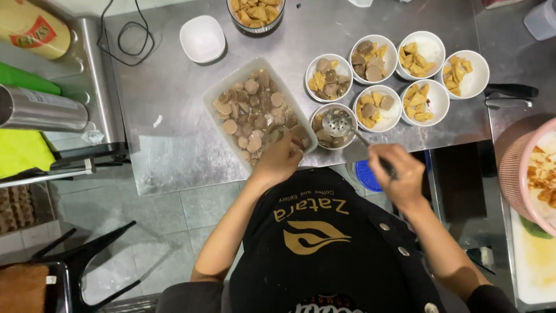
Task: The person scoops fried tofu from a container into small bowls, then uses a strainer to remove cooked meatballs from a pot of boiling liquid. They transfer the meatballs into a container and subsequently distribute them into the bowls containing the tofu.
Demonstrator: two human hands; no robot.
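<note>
Here, left hand point(280, 161) pinching slices in tray point(226, 87), right hand point(399, 174) gripping slotted ladle point(337, 123) (over bowl point(322, 141)), filled bowls point(425, 103) nr.

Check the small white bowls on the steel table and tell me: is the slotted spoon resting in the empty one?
No, the slotted spoon in the right hand sits over a bowl already holding brown slices; the empty bowl stands apart.

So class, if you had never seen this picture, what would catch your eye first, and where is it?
A rectangular tray of brown round slices sits mid-table, the left hand at its near corner. Right of it cluster seven small white bowls of yellow and brown pieces. The right hand holds a slotted ladle over the nearest bowl.
</note>
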